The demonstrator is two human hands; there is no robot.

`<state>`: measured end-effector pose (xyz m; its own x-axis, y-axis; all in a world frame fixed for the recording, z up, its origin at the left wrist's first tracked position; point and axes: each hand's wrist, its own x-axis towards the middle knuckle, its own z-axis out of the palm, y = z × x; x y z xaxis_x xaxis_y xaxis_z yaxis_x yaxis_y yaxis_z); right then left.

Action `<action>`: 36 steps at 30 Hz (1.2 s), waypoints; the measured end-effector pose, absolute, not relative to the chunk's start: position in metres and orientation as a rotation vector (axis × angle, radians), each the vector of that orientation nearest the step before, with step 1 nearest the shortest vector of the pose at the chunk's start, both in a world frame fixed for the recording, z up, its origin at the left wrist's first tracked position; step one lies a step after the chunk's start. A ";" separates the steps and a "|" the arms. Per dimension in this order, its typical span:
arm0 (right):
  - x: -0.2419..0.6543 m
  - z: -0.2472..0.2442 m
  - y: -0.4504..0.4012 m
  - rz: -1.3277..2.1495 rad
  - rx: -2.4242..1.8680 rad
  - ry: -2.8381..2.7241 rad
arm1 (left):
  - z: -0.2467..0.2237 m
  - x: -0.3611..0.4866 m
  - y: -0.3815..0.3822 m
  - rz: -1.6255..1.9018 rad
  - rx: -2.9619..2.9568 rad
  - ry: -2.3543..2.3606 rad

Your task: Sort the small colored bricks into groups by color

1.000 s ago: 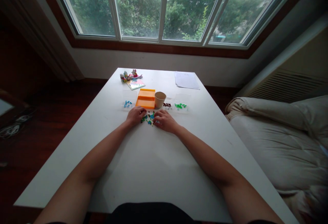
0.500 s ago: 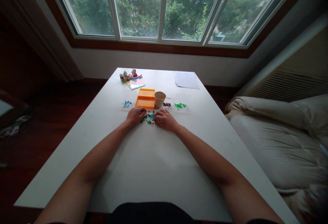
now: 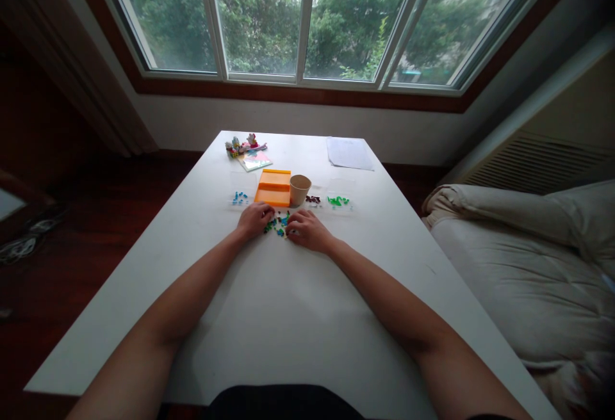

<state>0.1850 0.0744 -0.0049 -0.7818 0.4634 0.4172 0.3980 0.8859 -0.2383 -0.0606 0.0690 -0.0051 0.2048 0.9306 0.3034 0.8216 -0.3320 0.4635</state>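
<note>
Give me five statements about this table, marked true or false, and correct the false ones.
The mixed small pieces lie between the left hand and the right hand. True.
The cup stands left of the orange tray. False: it stands to the tray's right.
The green pieces are right of the brown pieces. True.
The papers lie under the right hand. False: they lie toward the far end of the table.
The blue pieces are left of the orange tray. True.
</note>
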 end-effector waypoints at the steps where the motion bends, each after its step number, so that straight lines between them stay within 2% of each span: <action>1: 0.184 -0.005 0.074 0.183 -0.625 -2.583 | -0.005 -0.060 0.069 0.797 2.272 1.684; 14: 0.189 -0.008 0.084 0.203 -0.699 -2.428 | -0.006 -0.060 0.069 0.790 2.271 1.696; 22: 0.215 -0.011 0.110 0.246 -1.150 -1.898 | -0.004 -0.059 0.068 0.762 2.270 1.699; 28: 0.234 -0.009 0.133 0.169 -1.403 -1.752 | -0.004 -0.059 0.068 0.782 2.264 1.701; 32: 0.237 -0.008 0.133 0.191 -1.364 -1.811 | -0.005 -0.059 0.068 0.774 2.258 1.694; 36: 0.228 -0.010 0.118 0.276 -1.133 -2.051 | -0.007 -0.059 0.070 0.786 2.274 1.681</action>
